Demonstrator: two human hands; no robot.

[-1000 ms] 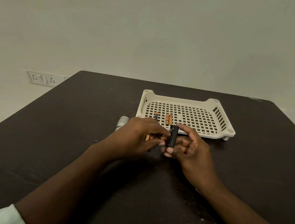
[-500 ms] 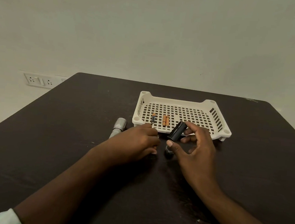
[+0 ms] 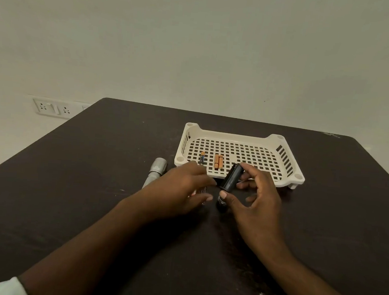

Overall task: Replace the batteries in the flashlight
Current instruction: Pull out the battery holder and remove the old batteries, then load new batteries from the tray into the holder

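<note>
On the dark table, the silver flashlight lies at the left, its wider head pointing away toward the wall and its long axis running slightly left as it comes near; its near end is hidden behind the left hand. That hand rests palm down with fingers curled loosely, over something small that shows only as a blurred glint at its fingertips; whether it grips it I cannot tell. Beyond it sits the white tray, with one dark battery and, just right of it, two orange batteries side by side, all lying lengthwise away from the camera. The right hand pinches a black holder end to end, thumb at its near lower end and forefinger at the far top, the other fingers spread open. The holder tilts, top leaning away and to the right. Under the thumb, a small dark cap stands on the table.
</note>
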